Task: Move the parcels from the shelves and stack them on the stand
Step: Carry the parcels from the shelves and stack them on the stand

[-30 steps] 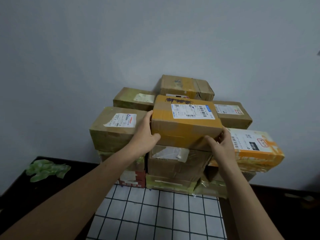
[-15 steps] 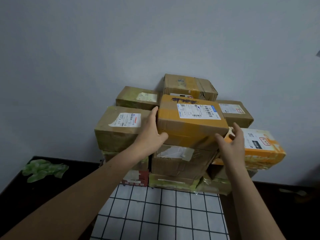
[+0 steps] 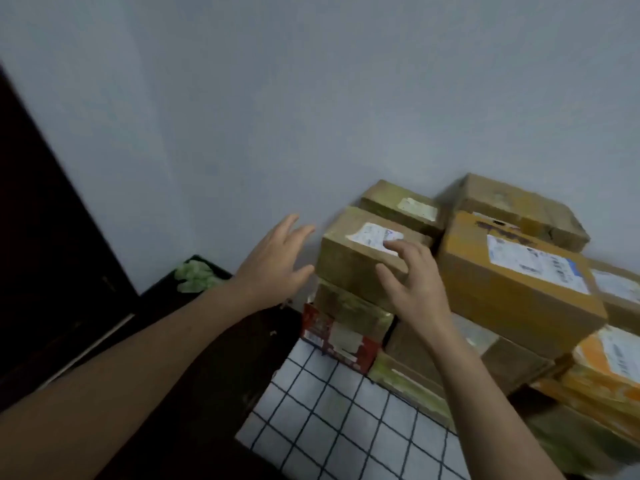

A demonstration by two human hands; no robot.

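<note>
- 2 bare hands, and neither one holds anything. The left hand (image 3: pixel 277 258) hangs in the air just left of the pile with its fingers spread. The right hand (image 3: pixel 415 285) has loosely bent fingers in front of the olive-brown cardboard parcel with a white label (image 3: pixel 353 261).
- The parcels are piled against the grey wall (image 3: pixel 311 98) on a white cloth with a black grid (image 3: pixel 346 431), 3 layers deep on the left side. The big orange-brown cardboard parcel with a white-and-blue label (image 3: pixel 512 303) sits on top, just right of the olive one.
- My read is that the step is either squaring up that olive parcel or going for the next one.
- If squaring, I'd press flat palms on both end faces and nudge it flush over the box below. It looks like it overhangs the small red carton (image 3: pixel 332 337) at the bottom.
- I'd put the next parcel on a flat, supported spot, not on an overhang.
- Hard to tell: whether the right fingertips actually touch the label or just hover. The frame is tilted and smeared.
- The stand is buried under cloth and boxes, and the shelves aren't in view.
- The right side of the pile is cut off by the frame edge.
- The pale green clump (image 3: pixel 194 277) by the wall could be leaves or plastic, can't say.
</note>
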